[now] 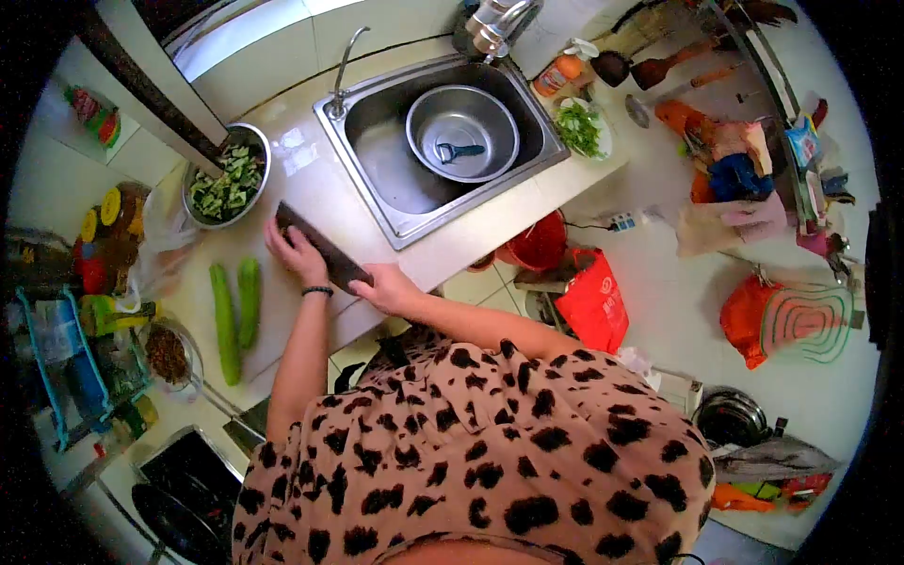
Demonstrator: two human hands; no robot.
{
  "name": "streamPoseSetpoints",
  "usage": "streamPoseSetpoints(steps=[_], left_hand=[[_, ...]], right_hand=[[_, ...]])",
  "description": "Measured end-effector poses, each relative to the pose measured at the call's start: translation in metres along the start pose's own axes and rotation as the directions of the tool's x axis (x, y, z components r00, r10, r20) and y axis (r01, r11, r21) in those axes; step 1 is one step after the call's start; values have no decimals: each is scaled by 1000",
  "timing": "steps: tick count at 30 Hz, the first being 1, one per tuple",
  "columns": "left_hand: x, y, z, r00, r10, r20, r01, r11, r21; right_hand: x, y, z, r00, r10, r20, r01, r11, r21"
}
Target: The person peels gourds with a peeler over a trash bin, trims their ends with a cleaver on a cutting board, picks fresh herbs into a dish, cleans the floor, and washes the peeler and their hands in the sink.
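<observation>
A dark, broad-bladed cleaver (325, 247) is held slantwise over the pale counter, left of the sink. My right hand (388, 290) is closed around its near end, where the handle is mostly covered by my fingers. Along the far part of the blade, my left hand (299, 256) presses with its fingers against the left side; some fingertips are hidden. Two long green cucumber-like vegetables (226, 325) lie on the counter left of my left forearm. Beyond them stands a metal bowl (266, 155) of chopped green leaves (226, 193).
A steel sink (372, 179) holds a metal basin (513, 132) with a dark-handled peeler (460, 151) inside. A plate of cut greens (579, 129) stands right of the sink. At left are a strainer (169, 353) and bottles. Below the counter hangs a red bag (595, 306).
</observation>
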State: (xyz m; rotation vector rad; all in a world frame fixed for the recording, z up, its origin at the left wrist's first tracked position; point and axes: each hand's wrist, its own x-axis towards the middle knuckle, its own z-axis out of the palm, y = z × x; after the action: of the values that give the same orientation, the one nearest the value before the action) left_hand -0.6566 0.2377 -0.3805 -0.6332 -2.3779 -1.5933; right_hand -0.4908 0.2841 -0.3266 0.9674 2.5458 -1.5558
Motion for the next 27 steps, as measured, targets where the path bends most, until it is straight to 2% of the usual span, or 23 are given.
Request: streamPoseSetpoints(steps=[1,2,3,4,5,6,7,8,9,10,12,14,16,18,19,22,23,25,26,27], left_hand=[[3,-2,3,983,-176,-43,168,974,-152],[10,-11,7,948,-281,-152,217,915,-339],[23,-7,4,858,-502,-106,333,702,-629],[34,-5,-2,734,-679,14,378,391,-839],[44,-40,-11,697,-688,201,423,168,-891],[53,-61,-18,697,-688,202,422,164,-892],[62,-77,-25,703,-581,411,429,-114,-896],[72,-91,-32,706,-413,575,442,-378,-814],[85,-100,-44,690,-216,691,522,-514,-681],[87,-45,-59,627,-544,558,373,-418,-828],[88,-52,-83,672,-446,591,347,-516,-783],[84,-23,-108,686,-434,584,374,-478,-795],[78,-7,-123,699,-422,577,402,-436,-805],[70,-1,-129,562,-486,669,472,-476,-742],[64,3,-126,551,-509,661,532,-396,-748],[47,34,-120,519,-480,707,607,-375,-700],[44,54,-114,458,-621,637,588,-325,-740],[39,51,-106,428,-604,672,605,-362,-710],[35,49,-102,399,-584,707,615,-402,-678],[31,48,-94,420,-598,683,620,-361,-696]], right_hand=[[-8,-10,-5,1000,-24,-5,24,999,-28],[-14,-16,-10,1000,-21,-13,21,999,-29],[-21,-19,-16,994,-106,-35,99,982,-163],[-27,-19,-22,981,-191,-43,170,940,-296],[-30,-16,-26,981,-190,-45,168,940,-298],[-32,-11,-31,962,-268,-55,231,903,-361],[-32,-6,-37,936,-347,-61,291,858,-423],[-32,-1,-44,935,-350,-63,292,856,-426],[-31,4,-51,920,-382,-86,308,842,-443],[-28,11,-57,904,-412,-112,320,828,-461],[-21,31,-59,876,-451,-168,321,807,-495],[-11,42,-64,878,-466,-114,309,731,-608],[7,59,-57,882,-466,-70,326,711,-623],[15,67,-51,819,-573,-42,421,648,-635],[18,69,-49,842,-540,-8,406,641,-651],[9,53,-65,806,-590,-40,456,663,-594],[9,53,-80,831,-555,-16,447,686,-574],[16,88,-122,777,-585,-233,377,728,-573],[22,110,-160,762,-585,-277,322,714,-622],[17,117,-208,762,-563,-319,254,713,-653]])
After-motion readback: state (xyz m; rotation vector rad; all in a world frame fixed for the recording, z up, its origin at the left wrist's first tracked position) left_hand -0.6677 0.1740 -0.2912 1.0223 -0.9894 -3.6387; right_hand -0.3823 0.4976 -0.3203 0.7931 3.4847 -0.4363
